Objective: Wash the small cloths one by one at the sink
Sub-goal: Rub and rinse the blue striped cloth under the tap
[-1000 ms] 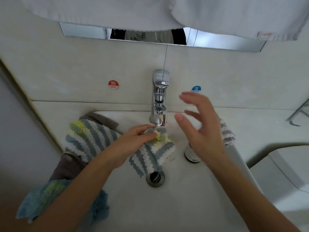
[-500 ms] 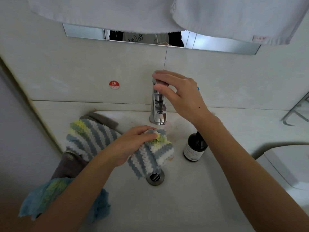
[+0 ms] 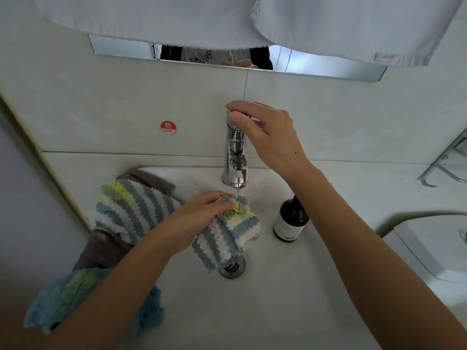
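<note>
Pale tiled wall [image 3: 106, 102] backs a white sink [image 3: 252, 311] set into a light counter, with a mirror strip [image 3: 328, 68] and 2 white towels [image 3: 151, 18] hanging along the upper edge. Right hand [image 3: 270, 136] is raised over the chrome faucet [image 3: 236, 157], wrist bent downward, fingers and thumb curled round the handle at the faucet top. Right forearm runs from the lower right corner up to that handle. Water [image 3: 237, 192] falls in a thin stream from the spout. Left hand [image 3: 199, 218] reaches in from the lower left, palm down, fingers curled round a bunched striped cloth [image 3: 227, 238] in blue-grey, white and yellow-green. This cloth is held directly under the spout, above the drain [image 3: 232, 269], and its lower corner hangs to the drain rim. 1 second striped cloth [image 3: 134, 210] lies on the sink's left rim over a grey-brown cloth [image 3: 101, 248]. 1 blue and green cloth [image 3: 63, 299] hangs lower on the same side, partly hidden by the left forearm. Dark bottle [image 3: 290, 221] stands upright on the basin slope, right of the held cloth and apart from it. Red HOT sticker [image 3: 168, 127] sits on the wall left of the faucet.
</note>
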Motion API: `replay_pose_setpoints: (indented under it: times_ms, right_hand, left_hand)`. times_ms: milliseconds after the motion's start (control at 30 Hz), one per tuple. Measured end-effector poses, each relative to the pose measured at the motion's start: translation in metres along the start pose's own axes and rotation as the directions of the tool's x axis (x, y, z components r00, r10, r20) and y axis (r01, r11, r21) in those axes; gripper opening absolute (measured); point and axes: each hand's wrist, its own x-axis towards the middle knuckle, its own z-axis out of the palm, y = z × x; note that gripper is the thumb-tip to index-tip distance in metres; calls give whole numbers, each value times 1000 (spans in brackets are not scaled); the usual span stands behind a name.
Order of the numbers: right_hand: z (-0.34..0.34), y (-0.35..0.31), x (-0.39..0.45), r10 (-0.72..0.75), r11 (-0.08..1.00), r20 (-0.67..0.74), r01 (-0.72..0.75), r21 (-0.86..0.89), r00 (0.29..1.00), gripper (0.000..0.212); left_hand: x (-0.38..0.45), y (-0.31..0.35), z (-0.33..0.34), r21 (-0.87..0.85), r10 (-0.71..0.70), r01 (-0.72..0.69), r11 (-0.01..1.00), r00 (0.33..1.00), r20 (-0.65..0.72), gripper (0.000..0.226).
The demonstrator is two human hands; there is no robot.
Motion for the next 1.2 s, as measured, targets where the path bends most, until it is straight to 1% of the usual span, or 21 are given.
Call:
replay_pose_setpoints:
  times_ms: [100,200,233,333,433,567,800,1000,1100,1200]
  right_hand:
    - [-1,-1,-1,21,1000,-1,-21,19,1000,38]
    - [-2,-3,-1,30,999,3,-30,16,1000,33]
    - [-3,-4,-1,30,999,6,-30,13,1000,33]
    - [-3,-5,-1,41,999,15,-42,17,999,33]
    - [-3,-6,-1,49,999,15,-49,23,999,33]
    - [-3,-7,0,46,999,14,-46,20,999,34]
    - [-3,-9,0,57,998,16,-58,18,998,33]
    - [-5,-10,-1,63,998,28,-63,18,998,32]
    - [-6,-10,0,66,998,34,-67,5,997,33]
    - [-4,-8,-2,73,997,36,-75,31,997,35]
  left_hand:
    - [0,-3,4,-12,20,-20,1000,999,-29,10]
    - [1,-6,9,-40,22,-24,999,998,-51,27]
    - [1,-6,10,-54,25,-28,998,998,-53,28]
    - [0,-6,12,-95,31,-37,995,998,-64,25]
    - [0,-3,10,-95,32,-37,995,998,-60,23]
    - [0,-1,3,-127,27,-32,991,999,-43,12]
    - [1,2,-4,-128,38,-46,991,997,-60,20]
    - [3,-7,5,-139,48,-57,989,997,-62,26]
    - [4,-12,13,-183,48,-55,982,998,-43,28]
    - [4,-15,19,-248,58,-61,967,998,-19,25]
